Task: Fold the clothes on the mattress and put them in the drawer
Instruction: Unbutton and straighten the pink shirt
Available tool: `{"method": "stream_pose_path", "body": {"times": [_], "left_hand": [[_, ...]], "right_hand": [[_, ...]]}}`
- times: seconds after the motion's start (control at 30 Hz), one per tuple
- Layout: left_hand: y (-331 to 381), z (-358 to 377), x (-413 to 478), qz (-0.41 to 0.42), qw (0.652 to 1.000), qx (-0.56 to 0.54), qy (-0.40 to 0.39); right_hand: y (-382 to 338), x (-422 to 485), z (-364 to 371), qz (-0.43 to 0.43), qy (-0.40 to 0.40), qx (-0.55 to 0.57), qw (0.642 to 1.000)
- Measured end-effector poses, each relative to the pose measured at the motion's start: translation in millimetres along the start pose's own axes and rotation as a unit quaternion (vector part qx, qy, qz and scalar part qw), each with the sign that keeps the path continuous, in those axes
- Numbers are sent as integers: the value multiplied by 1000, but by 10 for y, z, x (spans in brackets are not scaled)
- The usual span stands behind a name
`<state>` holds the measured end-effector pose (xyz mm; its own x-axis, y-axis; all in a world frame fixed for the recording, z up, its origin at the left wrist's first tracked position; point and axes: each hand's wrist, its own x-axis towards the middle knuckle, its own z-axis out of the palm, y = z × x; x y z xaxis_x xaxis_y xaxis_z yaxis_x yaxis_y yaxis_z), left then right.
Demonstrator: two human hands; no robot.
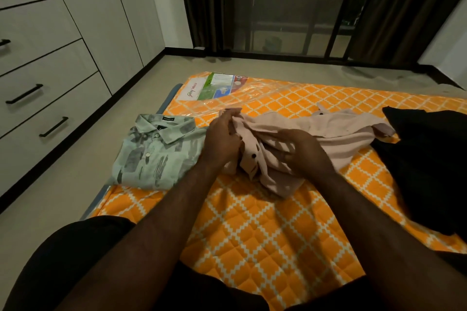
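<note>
A crumpled pale pink shirt [336, 136] with dark buttons lies in the middle of the orange patterned mattress [265, 230]. My left hand [222, 139] grips its left edge, fingers curled into the cloth. My right hand [303, 151] holds a bunch of the same shirt near its button strip. Left of them a green-grey printed shirt [156, 154] lies folded, collar up, at the mattress's left edge. A black garment [429, 164] lies heaped on the right. White drawers [50, 98] with black handles stand shut along the left wall.
Beige floor [58, 184] separates the mattress from the drawers. A printed label [209, 88] under plastic wrap sits at the mattress's far end. Dark curtains [202, 2] and a glass door [290, 7] fill the back wall. My knees in dark clothing are at the bottom.
</note>
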<state>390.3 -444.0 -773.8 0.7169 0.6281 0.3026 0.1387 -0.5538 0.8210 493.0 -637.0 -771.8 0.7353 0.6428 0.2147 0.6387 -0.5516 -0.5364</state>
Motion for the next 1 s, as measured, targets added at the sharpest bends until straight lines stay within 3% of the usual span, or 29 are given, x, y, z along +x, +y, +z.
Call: {"method": "stream_pose_path", "body": {"times": [0.1, 0.2, 0.27, 0.37, 0.43, 0.6, 0.7, 0.8, 0.93, 1.0], "left_hand": [[47, 59, -105, -2, 992, 121, 34], [173, 92, -234, 90, 970, 218, 61], [205, 120, -248, 89, 954, 288, 2], [107, 166, -239, 44, 909, 383, -159], [31, 159, -300, -3, 906, 369, -205], [63, 101, -342, 13, 932, 340, -121], [106, 109, -267, 26, 950, 267, -161], [178, 153, -254, 26, 977, 169, -129], [275, 141, -193, -14, 992, 115, -54], [286, 127, -174, -27, 992, 123, -20]], "right_hand": [[142, -28, 128, 7, -10, -17, 1000], [111, -16, 183, -2, 10, -46, 999], [81, 15, 170, 0, 14, -59, 998], [113, 79, 166, 9, 33, -84, 996], [115, 95, 167, 8, 52, -98, 994], [104, 165, 200, 6, 72, -121, 990], [81, 192, 237, 0, 90, -117, 989], [-12, 238, 218, 0, 110, -102, 989], [-270, 257, 86, 43, 108, -29, 993], [-398, 245, 32, 86, 95, 84, 988]]}}
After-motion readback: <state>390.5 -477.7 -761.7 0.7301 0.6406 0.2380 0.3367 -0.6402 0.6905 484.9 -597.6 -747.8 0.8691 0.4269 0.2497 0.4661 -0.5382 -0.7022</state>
